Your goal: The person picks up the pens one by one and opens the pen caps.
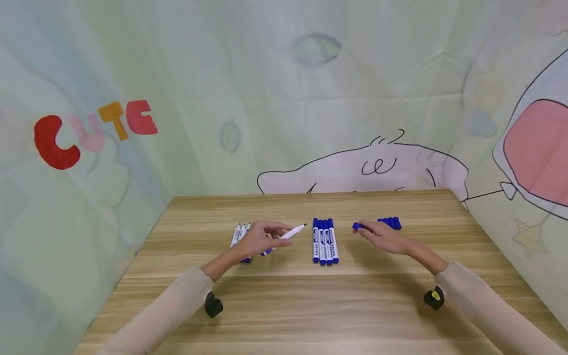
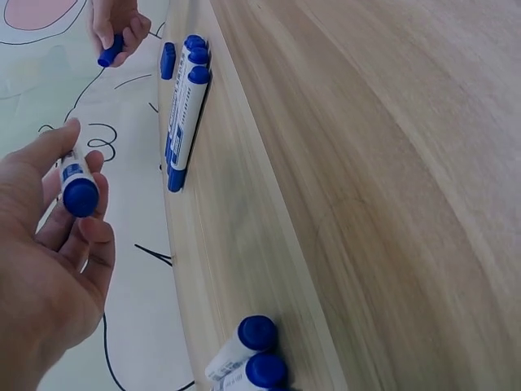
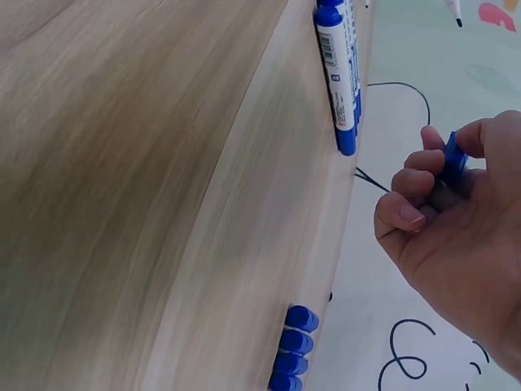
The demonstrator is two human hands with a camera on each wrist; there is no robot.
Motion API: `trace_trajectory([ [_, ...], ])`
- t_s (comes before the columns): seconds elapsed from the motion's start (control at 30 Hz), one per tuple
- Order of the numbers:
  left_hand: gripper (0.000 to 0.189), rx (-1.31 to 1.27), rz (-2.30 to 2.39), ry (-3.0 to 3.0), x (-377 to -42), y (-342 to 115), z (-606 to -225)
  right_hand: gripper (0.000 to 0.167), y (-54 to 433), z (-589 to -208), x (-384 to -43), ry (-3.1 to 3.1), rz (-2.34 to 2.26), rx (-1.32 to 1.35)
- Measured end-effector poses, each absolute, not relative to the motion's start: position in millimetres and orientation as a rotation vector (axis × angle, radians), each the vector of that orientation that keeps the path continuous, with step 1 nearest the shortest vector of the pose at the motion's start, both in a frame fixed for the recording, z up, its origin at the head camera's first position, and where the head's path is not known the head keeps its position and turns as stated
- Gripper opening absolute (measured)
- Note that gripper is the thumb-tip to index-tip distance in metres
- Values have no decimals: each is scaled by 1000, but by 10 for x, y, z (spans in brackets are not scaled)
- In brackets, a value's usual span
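Note:
My left hand (image 1: 262, 239) pinches a white whiteboard marker (image 1: 293, 231) with its dark tip bare and pointing right; in the left wrist view its blue end (image 2: 81, 197) faces the camera. Between thumb and fingers of my right hand (image 1: 381, 237) is a blue marker cap (image 1: 357, 225), raised off the table and apart from the marker. Under and beside the left hand lie several uncapped markers (image 1: 240, 232), partly hidden by it. Just behind the right hand, several blue caps (image 1: 390, 222) sit side by side in a row.
Midway between the hands, several capped blue-and-white markers (image 1: 325, 241) lie parallel on the wooden table (image 1: 284, 305). A printed cloth (image 1: 199, 98) hangs behind the table's far edge and along its sides. Dark wrist cameras (image 1: 213, 304) are strapped below both sleeves.

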State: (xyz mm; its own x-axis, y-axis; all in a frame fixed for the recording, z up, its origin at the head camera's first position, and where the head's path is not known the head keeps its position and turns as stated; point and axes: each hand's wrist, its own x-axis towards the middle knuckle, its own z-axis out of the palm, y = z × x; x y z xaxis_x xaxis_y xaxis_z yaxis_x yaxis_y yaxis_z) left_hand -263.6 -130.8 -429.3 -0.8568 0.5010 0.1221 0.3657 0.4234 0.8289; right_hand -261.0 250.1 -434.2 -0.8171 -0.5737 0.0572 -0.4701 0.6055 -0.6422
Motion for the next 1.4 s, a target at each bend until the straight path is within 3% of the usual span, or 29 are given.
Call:
trace_trajectory([
  [0.73,33,686,1502,2625,-2660,-1623,-4344,26,2718,-4387,-2654,2795,-1070,-899],
  [1.4,38,347,1471,2843,-2636,-2117,-4386,25,2766,-4427,-2613,2741,-1106,-813],
])
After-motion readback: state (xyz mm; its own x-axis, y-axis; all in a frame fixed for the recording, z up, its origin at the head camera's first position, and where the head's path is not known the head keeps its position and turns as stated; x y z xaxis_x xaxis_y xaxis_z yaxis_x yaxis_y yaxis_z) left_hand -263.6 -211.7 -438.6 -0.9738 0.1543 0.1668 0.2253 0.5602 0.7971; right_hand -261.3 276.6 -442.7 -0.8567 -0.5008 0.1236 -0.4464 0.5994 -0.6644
